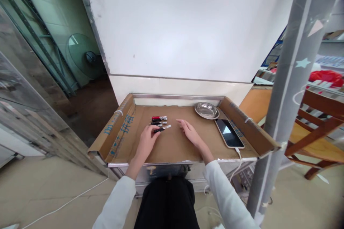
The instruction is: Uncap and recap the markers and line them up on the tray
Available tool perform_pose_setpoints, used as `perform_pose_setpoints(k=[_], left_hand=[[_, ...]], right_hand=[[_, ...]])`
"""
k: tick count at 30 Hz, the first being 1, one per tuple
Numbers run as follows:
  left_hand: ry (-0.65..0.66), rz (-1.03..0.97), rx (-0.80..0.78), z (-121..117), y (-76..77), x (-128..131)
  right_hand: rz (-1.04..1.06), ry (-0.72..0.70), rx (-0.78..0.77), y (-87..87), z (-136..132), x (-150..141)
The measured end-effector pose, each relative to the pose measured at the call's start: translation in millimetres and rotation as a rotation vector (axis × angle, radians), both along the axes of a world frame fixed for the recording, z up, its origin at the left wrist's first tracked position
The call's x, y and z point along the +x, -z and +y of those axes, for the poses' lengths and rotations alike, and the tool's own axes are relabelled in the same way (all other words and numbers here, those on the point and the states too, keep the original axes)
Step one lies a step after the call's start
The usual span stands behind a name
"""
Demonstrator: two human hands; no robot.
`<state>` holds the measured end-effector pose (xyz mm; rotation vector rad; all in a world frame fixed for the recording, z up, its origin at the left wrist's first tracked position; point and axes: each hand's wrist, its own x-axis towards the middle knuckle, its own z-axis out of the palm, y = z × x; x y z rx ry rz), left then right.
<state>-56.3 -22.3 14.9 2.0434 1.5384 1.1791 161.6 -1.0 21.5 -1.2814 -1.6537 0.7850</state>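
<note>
My left hand pinches a short black pen-like stick with a clear end between thumb and fingers, low over the cardboard. Just beyond it lie several similar sticks, among them a red one and a black one with a clear end. My right hand is apart from them, to the right, its fingers stretched out towards the left and nothing in it. Too small to make out is whether the sticks are pens or some other kind.
Cardboard lines the bench, with raised sides left and right. A round metal dish stands at the back right; a phone on a white cable lies in front of it. A grey post rises beside the right edge, near a wooden chair.
</note>
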Motion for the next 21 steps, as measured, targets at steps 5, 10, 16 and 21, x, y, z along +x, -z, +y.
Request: perform_pose_setpoints(k=[5, 10, 16, 21], left_hand=[[0.224, -0.057, 0.186, 35.4, -24.6, 49.3], [0.373, -0.097, 0.255, 73.7, -23.1, 82.0], [0.417, -0.206, 0.202, 93.3, -9.5, 81.1], [0.279, -0.389, 0.16, 101.3, -15.2, 70.2]], right_hand=[[0.524, -0.189, -0.284, -15.0, 30.0, 0.1], [0.832, -0.148, -0.464, 3.1, 63.9, 12.3], [0.905, -0.151, -0.472, 15.7, 72.4, 19.2], [0.958, -0.121, -0.487, 7.8, 68.2, 22.7]])
